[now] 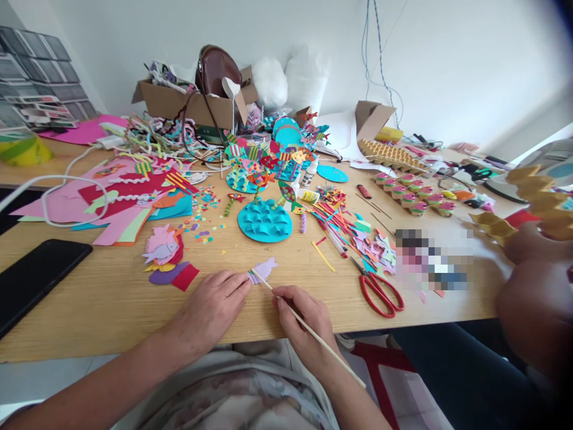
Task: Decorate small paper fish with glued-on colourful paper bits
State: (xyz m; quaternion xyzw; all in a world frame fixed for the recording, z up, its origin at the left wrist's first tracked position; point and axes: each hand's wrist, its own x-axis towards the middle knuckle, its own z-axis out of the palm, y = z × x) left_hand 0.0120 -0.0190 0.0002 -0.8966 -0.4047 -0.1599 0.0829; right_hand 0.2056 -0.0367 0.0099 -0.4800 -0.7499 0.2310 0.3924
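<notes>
A small light-purple paper fish [265,270] lies flat on the wooden table [129,322], with a dark green mark at its left end. The fingertips of my left hand [219,304], held close together, press on that end. Pinched in my right hand [307,322] is a thin wooden stick [322,343], its tip touching the fish near the mark. Just beyond the fish stands a round blue paper base [265,227] covered with curled scales. Red-handled scissors [380,292] rest to the right of my right hand.
Paper fish cutouts [163,248] and coloured scraps [376,248] lie on both sides. A black phone [42,280] is at the left edge. Decorated paper pieces [264,158], a glue bottle [308,173] and a cardboard box [192,110] stand farther back. Another person's hand [523,242] shows at right.
</notes>
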